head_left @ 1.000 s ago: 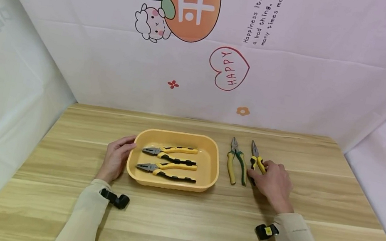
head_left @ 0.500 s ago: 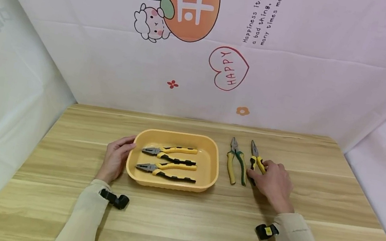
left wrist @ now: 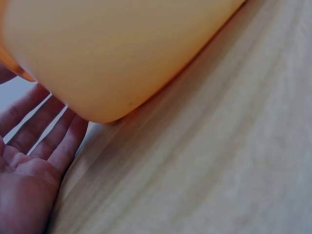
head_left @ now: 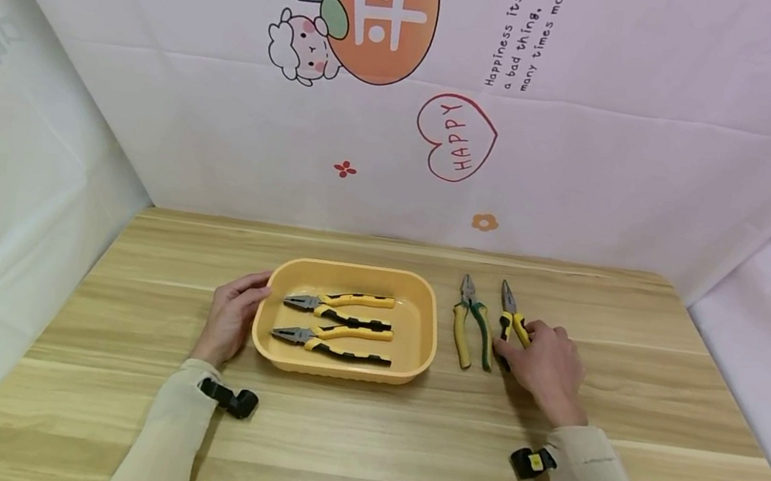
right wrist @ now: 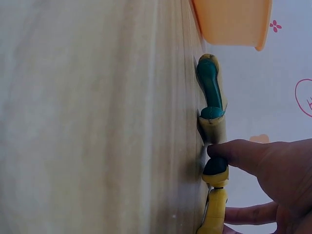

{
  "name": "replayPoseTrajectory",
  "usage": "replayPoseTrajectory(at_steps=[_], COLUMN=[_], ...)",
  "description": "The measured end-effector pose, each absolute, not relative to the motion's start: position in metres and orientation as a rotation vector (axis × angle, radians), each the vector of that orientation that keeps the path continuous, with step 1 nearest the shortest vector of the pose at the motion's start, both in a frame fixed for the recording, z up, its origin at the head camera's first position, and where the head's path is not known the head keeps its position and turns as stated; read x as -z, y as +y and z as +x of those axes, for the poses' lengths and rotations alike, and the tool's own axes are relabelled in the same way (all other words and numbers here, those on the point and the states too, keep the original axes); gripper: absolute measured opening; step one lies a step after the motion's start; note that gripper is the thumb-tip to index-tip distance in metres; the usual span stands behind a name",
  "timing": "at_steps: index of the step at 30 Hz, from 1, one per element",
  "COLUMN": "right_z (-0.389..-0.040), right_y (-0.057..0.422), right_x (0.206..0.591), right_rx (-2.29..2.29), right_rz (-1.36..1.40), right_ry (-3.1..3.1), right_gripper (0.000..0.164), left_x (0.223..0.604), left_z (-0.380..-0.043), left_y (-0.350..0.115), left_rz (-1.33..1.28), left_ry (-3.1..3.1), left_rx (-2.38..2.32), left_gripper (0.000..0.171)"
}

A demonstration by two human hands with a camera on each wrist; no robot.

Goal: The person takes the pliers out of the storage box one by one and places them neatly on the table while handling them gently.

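Flat-bottomed and yellow, a plastic tray holds two pairs of yellow-and-black pliers, heads pointing left. My left hand touches the tray's left end; in the left wrist view its fingers reach straight along the outer wall. On the right, my right hand grips the handles of yellow-and-black needle-nose pliers lying on the table, thumb on one handle and fingers on the other. Between tray and right hand lie green-and-yellow pliers, handles spread. The palm side of the right hand is hidden from the head view.
A wood-grain table carries everything. White printed cloth rises behind its back edge and at both sides. Small black wrist cameras sit on both forearms.
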State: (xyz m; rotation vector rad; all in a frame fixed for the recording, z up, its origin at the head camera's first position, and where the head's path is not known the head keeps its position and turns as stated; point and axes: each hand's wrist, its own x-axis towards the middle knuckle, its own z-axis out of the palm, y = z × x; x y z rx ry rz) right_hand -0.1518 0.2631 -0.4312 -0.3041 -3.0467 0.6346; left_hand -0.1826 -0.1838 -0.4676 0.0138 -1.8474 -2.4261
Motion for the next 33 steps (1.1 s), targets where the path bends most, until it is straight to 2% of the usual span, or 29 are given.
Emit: replayPoseTrajectory(at_steps=[33], right_z=[-0.1522], right_y=[0.262], right_x=[0.43], right_rx=[-0.653], right_rz=[-0.335], right_ry=[-3.071], right_gripper=[0.069], left_x=[0.467], left_z=[-0.1822], left_y=[-0.1837], left_rz=[0.009], left_ry=[-1.839], left_rx=[2.432], left_gripper=[0.04])
